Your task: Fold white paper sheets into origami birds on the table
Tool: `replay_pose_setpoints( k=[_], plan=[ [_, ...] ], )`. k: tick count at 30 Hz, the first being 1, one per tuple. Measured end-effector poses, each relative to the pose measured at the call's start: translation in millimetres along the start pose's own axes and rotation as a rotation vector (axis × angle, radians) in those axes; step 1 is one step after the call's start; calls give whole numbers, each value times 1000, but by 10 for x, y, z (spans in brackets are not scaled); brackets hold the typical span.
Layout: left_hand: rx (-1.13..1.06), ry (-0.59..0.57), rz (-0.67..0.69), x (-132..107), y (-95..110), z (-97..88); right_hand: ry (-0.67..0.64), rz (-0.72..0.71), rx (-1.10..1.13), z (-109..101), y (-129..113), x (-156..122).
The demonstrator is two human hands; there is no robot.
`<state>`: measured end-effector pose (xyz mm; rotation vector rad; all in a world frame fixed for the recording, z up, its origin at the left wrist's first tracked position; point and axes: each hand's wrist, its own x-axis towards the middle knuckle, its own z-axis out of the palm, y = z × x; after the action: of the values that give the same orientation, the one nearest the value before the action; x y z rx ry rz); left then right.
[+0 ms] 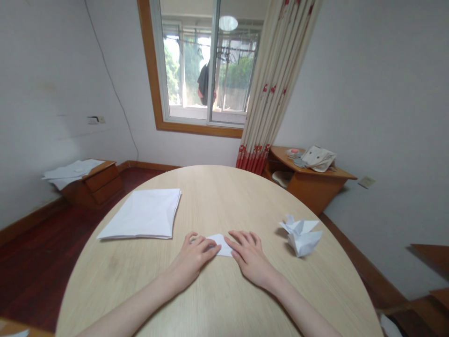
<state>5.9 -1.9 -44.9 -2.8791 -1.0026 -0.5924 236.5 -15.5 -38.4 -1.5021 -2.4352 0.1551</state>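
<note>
A small folded piece of white paper [223, 247] lies flat on the round wooden table [224, 196], in front of me. My left hand [196, 255] rests on its left side, fingers slightly bent and apart, with the thumb reaching onto the paper. From the right, my right hand [249, 255] touches the paper's other edge with spread fingers. Neither hand grips it; both press down from above. Part of the paper is hidden under the fingers.
A stack of white paper sheets [143, 213] lies on the table's left. Folded white paper figures [300, 235] stand on its right. Beyond are a low drawer cabinet [101, 182], a curtain [270, 93] and a corner desk [312, 187] holding a cloth bag [318, 158].
</note>
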Motion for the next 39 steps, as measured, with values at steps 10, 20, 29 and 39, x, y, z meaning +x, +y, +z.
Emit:
replay_pose_setpoints(
  k=[10, 20, 29, 39],
  plan=[
    [89, 23, -84, 12, 101, -21, 22, -125, -5, -108, -71, -28],
    [22, 124, -147, 40, 113, -63, 92, -200, 59, -135, -123, -22],
    [35, 175, -175, 34, 109, -19, 122, -237, 138, -146, -157, -24],
    [86, 184, -212, 38, 109, -12, 149, -312, 142, -183, -161, -30]
  ],
)
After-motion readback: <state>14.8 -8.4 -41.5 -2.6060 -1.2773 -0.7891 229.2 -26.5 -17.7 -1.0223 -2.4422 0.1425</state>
